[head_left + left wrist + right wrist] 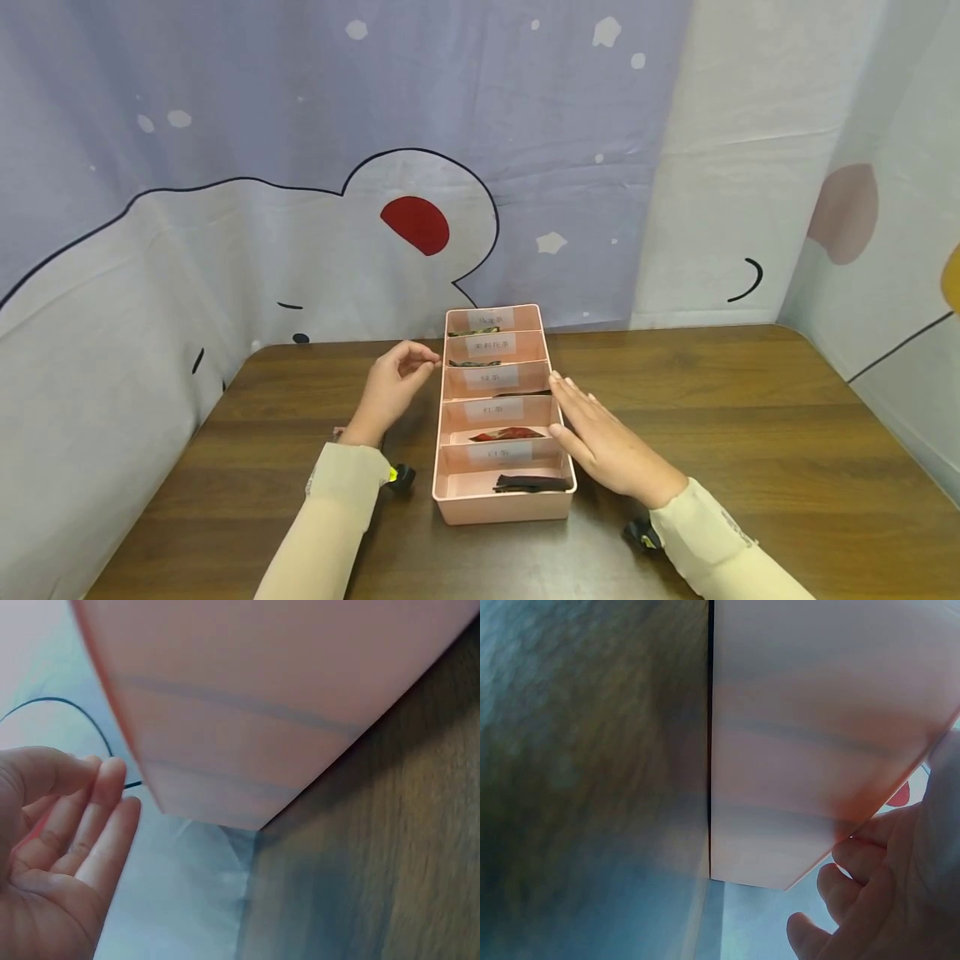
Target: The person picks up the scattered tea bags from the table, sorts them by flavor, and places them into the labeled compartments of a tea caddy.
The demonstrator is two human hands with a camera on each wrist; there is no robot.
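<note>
A long pink box (506, 510) with several compartments stands on the table, a white label in each. In the nearest compartment lie dark packets (532, 483); the one behind holds a red packet (506, 434). Farther back, thin edges of a black packet (525, 393), a green packet (474, 364) and a yellow-green packet (474, 332) show. My left hand (393, 383) is beside the box's left wall, fingers loosely bent with thumb near the fingertips and nothing seen between them. Along the right rim, my right hand (611, 446) lies with fingers extended, fingertips right at the edge.
The brown wooden table (750, 417) extends to both sides of the box. A patterned curtain (570, 167) hangs behind its far edge, close to the back of the box. Dark straps with small devices are worn at both wrists.
</note>
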